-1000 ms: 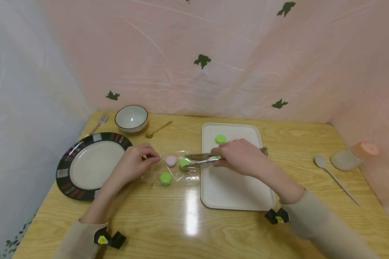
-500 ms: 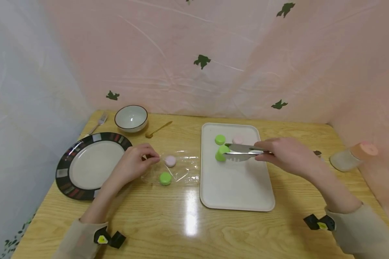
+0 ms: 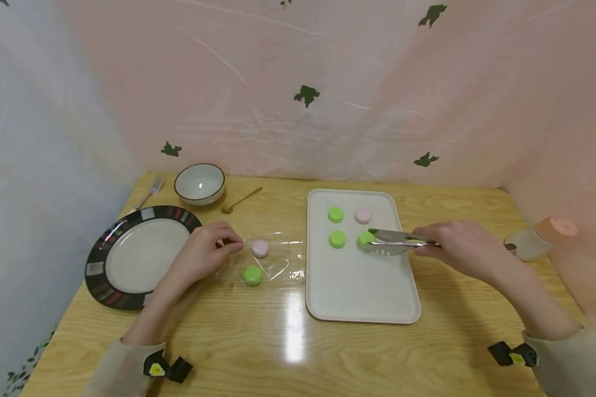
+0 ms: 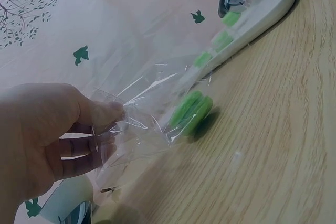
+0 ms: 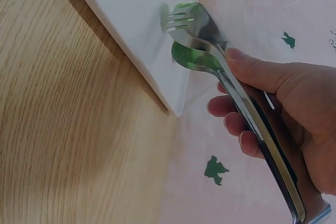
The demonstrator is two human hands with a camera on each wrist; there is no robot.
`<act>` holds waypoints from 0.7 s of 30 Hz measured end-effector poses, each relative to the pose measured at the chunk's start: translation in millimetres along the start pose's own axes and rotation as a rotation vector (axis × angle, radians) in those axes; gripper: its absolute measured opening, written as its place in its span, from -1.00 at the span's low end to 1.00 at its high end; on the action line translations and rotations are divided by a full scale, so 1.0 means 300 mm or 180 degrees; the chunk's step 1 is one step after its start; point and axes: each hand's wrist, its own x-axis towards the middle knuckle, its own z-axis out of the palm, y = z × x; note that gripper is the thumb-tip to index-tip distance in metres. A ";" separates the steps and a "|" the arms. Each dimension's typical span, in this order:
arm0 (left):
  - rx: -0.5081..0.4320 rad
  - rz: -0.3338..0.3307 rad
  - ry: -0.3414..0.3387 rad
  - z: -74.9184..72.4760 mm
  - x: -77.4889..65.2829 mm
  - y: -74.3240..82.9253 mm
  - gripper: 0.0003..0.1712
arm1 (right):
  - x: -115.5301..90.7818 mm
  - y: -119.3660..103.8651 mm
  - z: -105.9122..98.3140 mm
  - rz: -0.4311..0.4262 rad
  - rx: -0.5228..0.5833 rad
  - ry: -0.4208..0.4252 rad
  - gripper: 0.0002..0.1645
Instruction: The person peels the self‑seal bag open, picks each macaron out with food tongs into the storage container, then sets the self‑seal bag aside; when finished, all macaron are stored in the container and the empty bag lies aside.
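Observation:
My left hand (image 3: 206, 253) pinches the edge of a clear plastic bag (image 4: 139, 129) lying on the table. A pink macaron (image 3: 260, 248) and a green macaron (image 3: 253, 274) are at the bag. On the right, my right hand (image 3: 469, 251) grips metal serving tongs (image 5: 252, 114), one tip fork-shaped. Between the tong tips is another green macaron (image 3: 365, 239), at the white tray's (image 3: 357, 292) right side. Two more green macarons, one far (image 3: 335, 214) and one nearer (image 3: 337, 239), sit on the tray, with a pink one (image 3: 363, 215) behind the tongs.
A dark-rimmed plate (image 3: 149, 253) stands left, beside the left forearm. Behind it are a fork (image 3: 154, 187), a bowl (image 3: 200, 184) and a small golden spoon (image 3: 243, 199). A jar with an orange lid (image 3: 551, 234) is at the right, partly behind the right hand.
The tongs have carried a green macaron from the bag to the tray, then shifted right across it. Another green macaron now shows to their left. My left hand stays put.

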 end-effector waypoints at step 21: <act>-0.0054 -0.0009 0.0007 -0.003 0.000 0.000 -0.90 | 0.020 0.006 0.014 0.0018 -0.0005 -0.0048 -0.58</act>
